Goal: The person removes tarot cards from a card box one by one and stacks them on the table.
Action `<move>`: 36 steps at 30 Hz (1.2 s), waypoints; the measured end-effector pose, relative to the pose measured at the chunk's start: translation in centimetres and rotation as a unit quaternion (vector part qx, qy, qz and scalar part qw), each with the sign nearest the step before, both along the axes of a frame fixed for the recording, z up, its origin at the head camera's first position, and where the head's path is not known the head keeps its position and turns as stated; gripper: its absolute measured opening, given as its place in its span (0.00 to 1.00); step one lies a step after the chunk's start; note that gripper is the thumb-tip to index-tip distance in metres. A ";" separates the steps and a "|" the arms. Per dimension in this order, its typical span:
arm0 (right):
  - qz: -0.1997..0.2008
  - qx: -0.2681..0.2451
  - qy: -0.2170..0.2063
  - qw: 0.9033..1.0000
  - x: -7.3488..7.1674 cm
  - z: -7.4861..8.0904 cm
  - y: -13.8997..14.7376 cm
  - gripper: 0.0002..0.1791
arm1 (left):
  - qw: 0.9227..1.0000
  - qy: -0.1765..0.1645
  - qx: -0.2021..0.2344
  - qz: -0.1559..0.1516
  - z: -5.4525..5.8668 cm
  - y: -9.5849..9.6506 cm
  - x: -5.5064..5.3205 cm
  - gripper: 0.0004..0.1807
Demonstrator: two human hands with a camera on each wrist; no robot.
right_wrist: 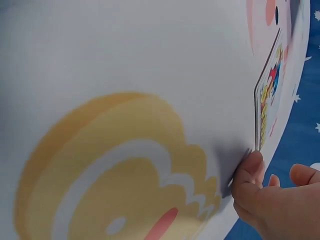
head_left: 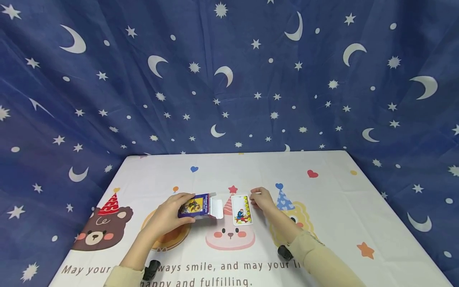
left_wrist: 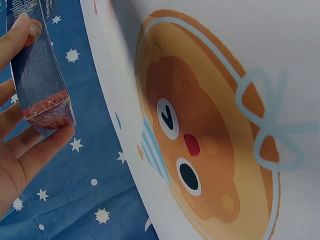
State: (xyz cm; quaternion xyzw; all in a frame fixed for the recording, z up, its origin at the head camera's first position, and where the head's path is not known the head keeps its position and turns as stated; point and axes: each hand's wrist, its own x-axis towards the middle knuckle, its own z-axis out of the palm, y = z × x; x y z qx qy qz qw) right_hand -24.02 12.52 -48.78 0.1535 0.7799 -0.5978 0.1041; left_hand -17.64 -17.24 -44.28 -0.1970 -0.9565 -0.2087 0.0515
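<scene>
My left hand [head_left: 171, 212] grips a dark blue tarot card box [head_left: 193, 205] with a yellow picture, fingers along the far side and thumb along the near side. The box's white end flap [head_left: 216, 209] hangs open toward the right. In the left wrist view the box [left_wrist: 42, 75] has a red lower end with shiny clear wrap on it. A thin stack of tarot cards [head_left: 242, 215] lies face up on the table, a seated figure on its top card. At its right edge is my right hand [head_left: 263, 200], fingers loosely bent, one fingertip right at the corner of the cards [right_wrist: 269, 95].
A white tablecloth [head_left: 229, 173] printed with cartoon animals, hearts and lettering covers the table. Behind it hangs a dark blue curtain [head_left: 251, 107] with moons and stars. Black straps with small devices [head_left: 152, 270] sit at both wrists.
</scene>
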 end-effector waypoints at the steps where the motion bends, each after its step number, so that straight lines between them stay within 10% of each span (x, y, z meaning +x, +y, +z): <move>1: 0.000 -0.004 0.000 1.000 0.1 0.0 0.1 0.17 | 1.000 0.001 0.000 -0.002 -0.1 0.0 -0.1 0.40; 36: 0.159 -0.119 0.050 0.979 4.0 3.4 -0.8 0.19 | 0.999 0.009 0.031 -0.015 -0.5 2.2 -0.7 0.38</move>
